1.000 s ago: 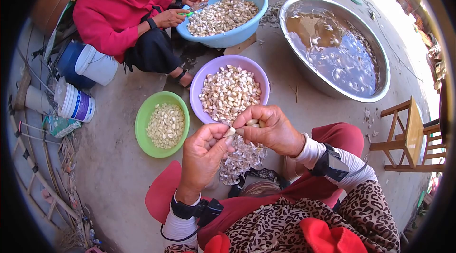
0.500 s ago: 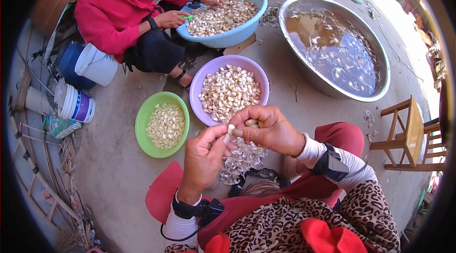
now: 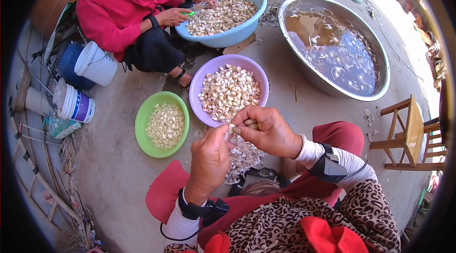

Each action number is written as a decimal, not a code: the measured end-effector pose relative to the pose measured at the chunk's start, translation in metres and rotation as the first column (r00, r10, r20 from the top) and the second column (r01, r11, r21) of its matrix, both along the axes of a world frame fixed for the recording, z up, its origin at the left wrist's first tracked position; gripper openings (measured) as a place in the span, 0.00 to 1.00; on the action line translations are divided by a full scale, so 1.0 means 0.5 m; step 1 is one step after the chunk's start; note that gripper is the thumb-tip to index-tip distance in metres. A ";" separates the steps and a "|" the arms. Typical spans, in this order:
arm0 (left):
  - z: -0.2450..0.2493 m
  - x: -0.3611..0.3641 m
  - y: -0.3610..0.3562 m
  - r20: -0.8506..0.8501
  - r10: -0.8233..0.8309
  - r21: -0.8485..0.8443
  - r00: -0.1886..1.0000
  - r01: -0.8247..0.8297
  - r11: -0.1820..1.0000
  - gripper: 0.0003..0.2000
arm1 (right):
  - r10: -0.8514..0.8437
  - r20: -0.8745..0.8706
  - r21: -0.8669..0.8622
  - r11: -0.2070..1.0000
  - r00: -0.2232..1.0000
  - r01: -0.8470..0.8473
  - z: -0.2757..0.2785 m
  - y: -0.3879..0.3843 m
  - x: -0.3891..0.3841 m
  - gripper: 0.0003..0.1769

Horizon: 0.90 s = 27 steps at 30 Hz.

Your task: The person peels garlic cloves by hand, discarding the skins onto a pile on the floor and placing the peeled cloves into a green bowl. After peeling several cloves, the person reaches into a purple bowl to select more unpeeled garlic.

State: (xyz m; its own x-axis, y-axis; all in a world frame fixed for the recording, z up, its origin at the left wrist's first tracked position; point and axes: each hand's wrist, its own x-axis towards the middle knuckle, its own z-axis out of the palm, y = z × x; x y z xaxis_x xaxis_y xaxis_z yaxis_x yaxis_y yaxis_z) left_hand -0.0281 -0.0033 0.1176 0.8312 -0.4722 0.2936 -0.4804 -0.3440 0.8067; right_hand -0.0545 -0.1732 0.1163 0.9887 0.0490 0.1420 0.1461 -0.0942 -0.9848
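Observation:
A pale garlic clove (image 3: 231,128) is pinched between the fingertips of both hands, just in front of the purple basin (image 3: 194,92). My left hand (image 3: 211,153) is closed on its left side, back of the hand up. From the right, my right hand (image 3: 267,129) grips the same clove, with more cloves tucked in its curled fingers. Unpeeled cloves (image 3: 230,90) fill the purple basin. Whitish peeled cloves (image 3: 165,125) lie in the green basin (image 3: 139,132). Below my hands is a heap of papery skins (image 3: 244,158).
A co-worker in a red top (image 3: 107,13) handles cloves at a blue basin (image 3: 228,39). A large metal tub (image 3: 335,92) of murky water stands at the upper right, a wooden stool (image 3: 411,132) at the right. Buckets (image 3: 97,65) stand left; another person sits at the top.
My left hand has turned and shifted slightly right, its fingers now more folded at the clove. The co-worker's hands have moved slightly at the blue basin.

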 end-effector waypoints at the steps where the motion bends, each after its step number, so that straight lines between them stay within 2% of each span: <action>1: 0.001 -0.001 -0.002 0.008 0.007 0.004 1.000 -0.007 1.000 0.10 | -0.006 0.003 -0.011 1.000 1.000 0.006 0.003 0.000 -0.001 0.05; 4: 0.002 -0.003 -0.006 0.064 0.028 0.043 0.998 -0.031 0.999 0.10 | -0.028 0.061 -0.140 0.989 0.998 0.036 0.009 -0.002 -0.001 0.05; 7: -0.007 0.001 -0.004 0.105 0.029 0.059 0.994 -0.035 0.998 0.10 | -0.044 0.126 -0.195 0.979 0.991 0.068 0.018 0.000 -0.002 0.04; 10: -0.008 0.003 -0.002 0.084 0.046 0.067 0.995 -0.051 0.996 0.08 | -0.036 0.118 -0.198 0.978 0.992 0.059 0.021 0.000 -0.002 0.04; 13: 0.011 -0.003 -0.006 -0.128 0.074 0.042 0.989 -0.069 0.997 0.07 | -0.014 0.133 -0.206 0.978 0.991 0.042 0.024 -0.002 -0.002 0.05; 16: 0.007 0.002 -0.002 -0.471 -0.014 -0.182 0.882 -0.082 0.980 0.08 | -0.008 0.139 -0.100 0.995 0.990 0.023 0.010 -0.002 0.000 0.06; 19: 0.017 0.003 -0.001 -0.500 -0.080 -0.275 0.862 -0.070 0.959 0.08 | -0.014 0.160 -0.134 0.990 0.987 0.036 0.007 -0.009 0.000 0.04; 22: 0.021 -0.002 -0.001 -0.407 0.001 -0.167 0.914 -0.075 0.983 0.08 | -0.017 0.141 -0.209 0.977 0.990 0.047 0.015 -0.014 -0.002 0.05; 25: 0.004 0.003 0.000 -0.116 0.019 -0.114 0.993 -0.033 0.993 0.08 | -0.026 0.184 -0.224 0.972 0.983 0.067 0.006 -0.012 -0.001 0.05; 27: 0.010 0.000 -0.003 -0.052 0.046 -0.064 0.998 -0.050 0.997 0.07 | -0.033 0.154 -0.195 0.979 0.988 0.063 0.004 -0.008 -0.002 0.05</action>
